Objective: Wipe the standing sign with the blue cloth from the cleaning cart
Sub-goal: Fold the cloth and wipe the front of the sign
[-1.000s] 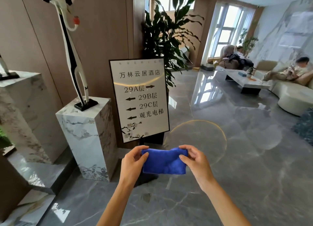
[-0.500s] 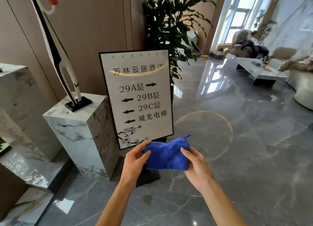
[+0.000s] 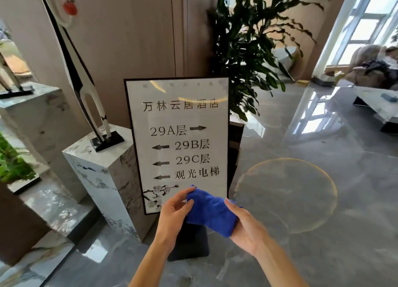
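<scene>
The standing sign [image 3: 178,119] is a white board in a black frame with dark lettering and arrows, on a black floor base [image 3: 193,243]. It faces me, just ahead. A folded blue cloth [image 3: 210,213] hangs in front of the sign's lower right corner. My left hand [image 3: 174,213] pinches the cloth's left edge. My right hand [image 3: 245,226] grips its right side from below. The cloth covers part of the sign's bottom edge.
A marble pedestal [image 3: 101,170] with a tall black-and-white sculpture [image 3: 86,93] stands close on the sign's left. A large potted plant [image 3: 247,50] rises behind it. Glossy grey floor [image 3: 301,200] spreads to the right, with a low table [image 3: 379,108] and seating far back.
I have come closer to the sign, which now fills more of the view. Both hands have brought the cloth up in front of its lower right corner and bunched it tighter.
</scene>
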